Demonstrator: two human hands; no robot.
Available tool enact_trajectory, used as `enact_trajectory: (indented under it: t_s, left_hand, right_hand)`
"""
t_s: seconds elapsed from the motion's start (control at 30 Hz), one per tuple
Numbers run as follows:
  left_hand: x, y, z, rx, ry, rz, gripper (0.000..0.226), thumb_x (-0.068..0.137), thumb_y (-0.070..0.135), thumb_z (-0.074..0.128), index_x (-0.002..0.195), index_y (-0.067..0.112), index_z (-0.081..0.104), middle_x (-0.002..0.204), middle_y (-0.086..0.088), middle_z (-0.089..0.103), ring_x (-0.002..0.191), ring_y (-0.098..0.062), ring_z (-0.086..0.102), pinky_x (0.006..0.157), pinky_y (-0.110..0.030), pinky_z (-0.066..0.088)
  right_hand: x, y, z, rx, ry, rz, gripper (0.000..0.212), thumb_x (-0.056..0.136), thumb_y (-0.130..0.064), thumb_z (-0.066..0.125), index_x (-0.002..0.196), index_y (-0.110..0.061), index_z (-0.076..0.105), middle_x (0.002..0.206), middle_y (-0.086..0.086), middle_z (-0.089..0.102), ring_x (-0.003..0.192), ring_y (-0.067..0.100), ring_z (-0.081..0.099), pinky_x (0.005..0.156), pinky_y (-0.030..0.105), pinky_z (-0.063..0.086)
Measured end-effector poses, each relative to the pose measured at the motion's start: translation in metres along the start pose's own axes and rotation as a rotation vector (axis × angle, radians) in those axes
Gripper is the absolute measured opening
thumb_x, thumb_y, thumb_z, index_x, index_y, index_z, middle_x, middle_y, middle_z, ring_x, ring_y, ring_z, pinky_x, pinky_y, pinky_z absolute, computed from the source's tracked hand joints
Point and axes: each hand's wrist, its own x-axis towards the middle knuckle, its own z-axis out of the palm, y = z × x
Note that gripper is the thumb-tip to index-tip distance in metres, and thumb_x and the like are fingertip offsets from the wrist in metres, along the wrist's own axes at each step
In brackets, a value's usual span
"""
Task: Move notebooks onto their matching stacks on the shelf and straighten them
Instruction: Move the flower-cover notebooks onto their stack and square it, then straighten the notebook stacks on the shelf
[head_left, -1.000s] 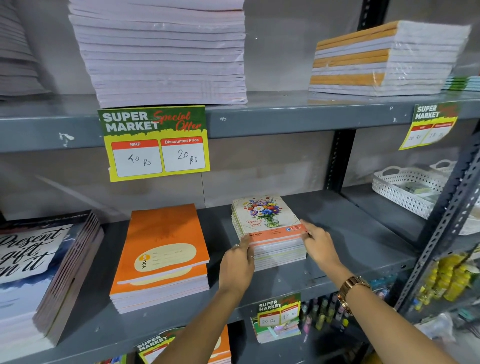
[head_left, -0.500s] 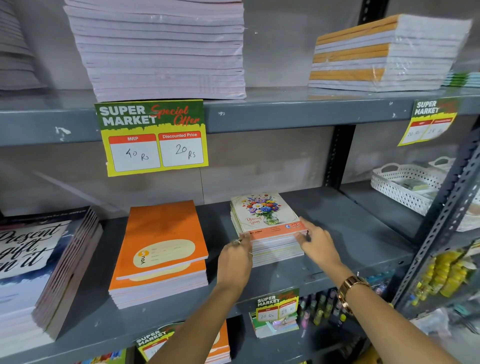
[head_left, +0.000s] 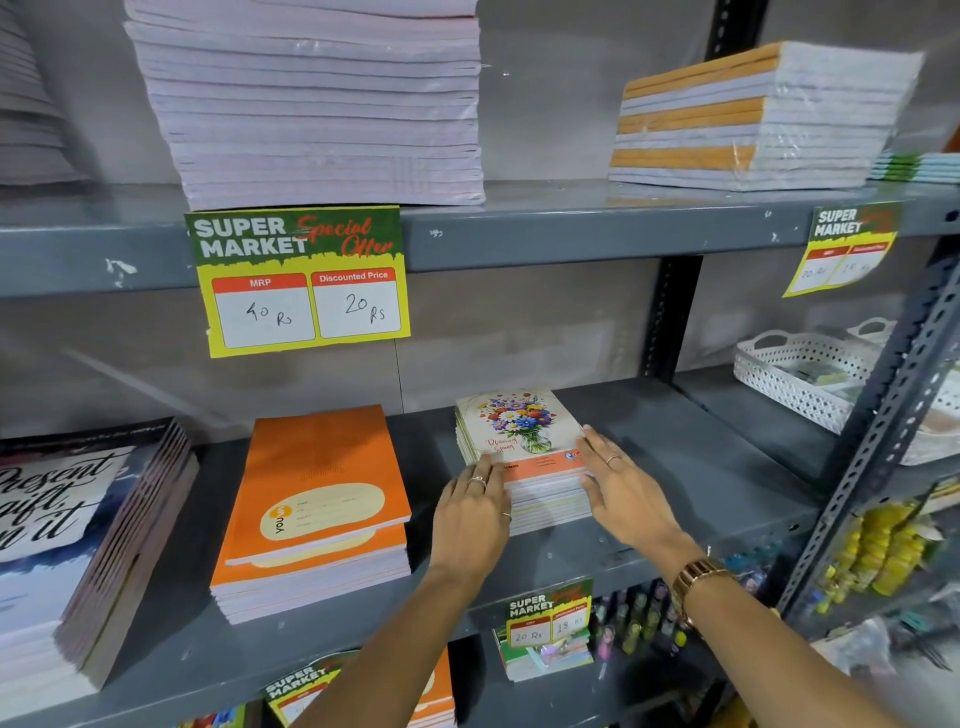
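A small stack of flower-cover notebooks (head_left: 519, 431) sits on the grey middle shelf (head_left: 675, 478). My left hand (head_left: 475, 512) lies flat against the stack's front left corner, fingers together. My right hand (head_left: 618, 483) presses its front right side, fingers spread along the edge. Neither hand grips a notebook. To the left lies a stack of orange notebooks (head_left: 317, 499), its top copy slightly askew. At the far left stands a stack of dark notebooks with script lettering (head_left: 67, 535).
The upper shelf holds a tall pale notebook stack (head_left: 317, 104) and a wrapped orange-and-white stack (head_left: 748, 114). A yellow price sign (head_left: 298, 280) hangs from its edge. White baskets (head_left: 810, 374) stand at the right behind a slotted upright (head_left: 883, 431). Below are more notebooks and pens.
Both hands have slid a little along the sides of the flower stack, the right one now flatter against its right edge. The stack itself has barely moved.
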Motion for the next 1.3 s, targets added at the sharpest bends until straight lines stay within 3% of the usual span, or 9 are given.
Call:
enact_trajectory:
  t_s: [0.2, 0.37, 0.9, 1.2, 1.3]
  left_hand:
    - [0.005, -0.001, 0.005, 0.073, -0.025, 0.108, 0.058, 0.099, 0.024, 0.039, 0.149, 0.017, 0.011, 0.159, -0.007, 0.014, 0.147, -0.022, 0.011, 0.12, -0.035, 0.005]
    - [0.004, -0.003, 0.007, 0.057, -0.007, 0.119, 0.057, 0.098, 0.015, 0.036, 0.149, 0.017, 0.01, 0.159, -0.007, 0.013, 0.148, -0.021, 0.008, 0.12, -0.033, 0.003]
    - [0.005, -0.002, 0.006, 0.057, -0.008, 0.125, 0.057, 0.098, 0.018, 0.038, 0.149, 0.016, 0.011, 0.159, -0.008, 0.014, 0.148, -0.022, 0.009, 0.12, -0.033, 0.002]
    - [0.005, -0.006, 0.005, 0.148, -0.066, 0.161, 0.058, 0.099, 0.018, 0.035, 0.149, 0.013, 0.005, 0.159, -0.011, 0.01, 0.148, -0.024, 0.006, 0.12, -0.036, 0.003]
    - [0.004, -0.005, 0.001, 0.144, -0.067, 0.163, 0.055, 0.1, 0.022, 0.031, 0.149, 0.014, 0.007, 0.16, -0.009, 0.011, 0.148, -0.023, 0.006, 0.12, -0.036, 0.004]
  right_hand:
    - [0.004, 0.0, 0.005, -0.068, -0.003, -0.103, 0.048, 0.1, -0.019, 0.031, 0.147, -0.015, 0.025, 0.156, 0.001, 0.026, 0.145, 0.012, 0.019, 0.12, 0.026, 0.007]
    - [0.002, -0.001, 0.014, -0.002, 0.029, -0.042, 0.047, 0.102, -0.027, 0.03, 0.147, -0.02, 0.025, 0.156, -0.006, 0.026, 0.145, 0.007, 0.017, 0.115, 0.022, 0.023]
    - [0.001, -0.002, 0.018, -0.003, 0.075, -0.022, 0.045, 0.1, -0.024, 0.036, 0.144, -0.022, 0.033, 0.152, -0.007, 0.035, 0.143, 0.006, 0.023, 0.112, 0.023, 0.031]
    - [0.002, -0.006, 0.014, 0.06, 0.052, 0.025, 0.045, 0.1, -0.024, 0.036, 0.144, -0.021, 0.034, 0.153, -0.006, 0.034, 0.144, 0.007, 0.021, 0.114, 0.023, 0.027]
    - [0.004, -0.013, 0.01, 0.035, 0.007, 0.04, 0.048, 0.1, -0.028, 0.033, 0.146, -0.018, 0.029, 0.155, -0.002, 0.029, 0.145, 0.011, 0.019, 0.119, 0.027, 0.015]
